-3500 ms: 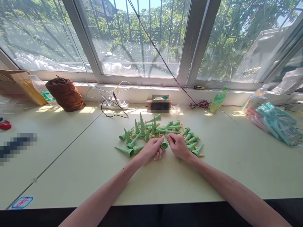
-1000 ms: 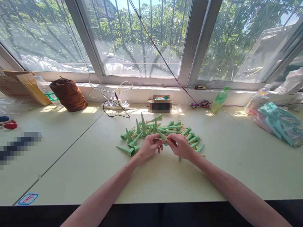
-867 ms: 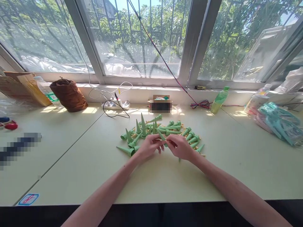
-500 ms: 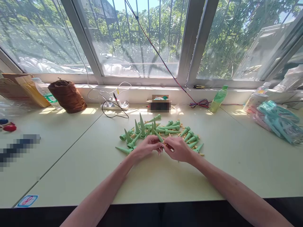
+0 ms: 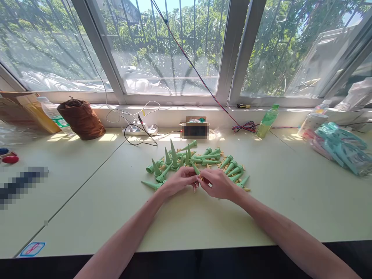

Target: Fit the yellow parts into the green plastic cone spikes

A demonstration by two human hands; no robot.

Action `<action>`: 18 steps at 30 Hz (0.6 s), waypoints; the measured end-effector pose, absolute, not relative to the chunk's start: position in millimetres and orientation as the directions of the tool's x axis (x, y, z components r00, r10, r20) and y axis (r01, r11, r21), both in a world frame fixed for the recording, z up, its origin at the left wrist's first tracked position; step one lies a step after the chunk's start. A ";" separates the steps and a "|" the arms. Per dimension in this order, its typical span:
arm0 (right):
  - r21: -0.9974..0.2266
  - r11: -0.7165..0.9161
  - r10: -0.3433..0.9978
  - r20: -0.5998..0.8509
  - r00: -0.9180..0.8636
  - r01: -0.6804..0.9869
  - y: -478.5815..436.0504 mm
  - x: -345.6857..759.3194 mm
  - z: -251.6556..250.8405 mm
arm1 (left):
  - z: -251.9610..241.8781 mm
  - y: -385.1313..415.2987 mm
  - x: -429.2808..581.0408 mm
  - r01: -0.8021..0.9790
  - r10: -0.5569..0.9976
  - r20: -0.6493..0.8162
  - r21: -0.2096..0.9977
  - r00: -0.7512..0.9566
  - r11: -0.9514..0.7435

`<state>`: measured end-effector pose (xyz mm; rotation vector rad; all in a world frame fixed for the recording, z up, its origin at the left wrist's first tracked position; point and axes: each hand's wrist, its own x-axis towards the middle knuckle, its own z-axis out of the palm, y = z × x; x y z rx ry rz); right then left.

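My left hand (image 5: 180, 181) and my right hand (image 5: 217, 183) meet at the near side of a pile of green spikes. Between them is one green cone-shaped spike (image 5: 194, 168), its tip pointing up and left. The fingers of my left hand are closed on this spike. My right hand pinches a small yellowish piece (image 5: 201, 178) at the spike's lower end; the fingers partly cover it. Behind the hands, several green spikes (image 5: 173, 154) stand upright, and others (image 5: 231, 166) lie on their sides among small yellowish pieces.
On the pale table (image 5: 186, 228), a brown pouch (image 5: 82, 118) and a power strip (image 5: 141, 129) are at the back left. A small box (image 5: 195, 128) sits behind the pile. To the right are a green bottle (image 5: 267, 121), coiled cable (image 5: 246, 126) and teal plastic packages (image 5: 343, 145).
The view has shifted very slightly. Both hands stay at the same spot with the spike and the yellowish piece between them.
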<state>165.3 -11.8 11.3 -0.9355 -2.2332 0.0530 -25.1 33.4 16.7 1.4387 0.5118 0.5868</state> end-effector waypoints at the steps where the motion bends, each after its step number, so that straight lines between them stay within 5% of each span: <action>1: -0.302 0.736 0.642 0.593 -0.486 0.605 -11.8 165.0 11.5 | 16.6 33.4 -25.2 -0.059 0.655 0.022 0.998 0.755 0.034; 10: -0.355 0.707 0.674 0.600 -0.431 0.612 -6.9 166.0 8.6 | 18.3 32.0 -23.7 0.000 0.695 0.014 1.000 0.719 -0.020; 18: -0.452 0.509 0.742 0.662 -0.108 0.733 0.9 172.5 9.4 | 12.7 24.5 -13.7 0.271 0.817 0.175 0.888 0.549 -0.372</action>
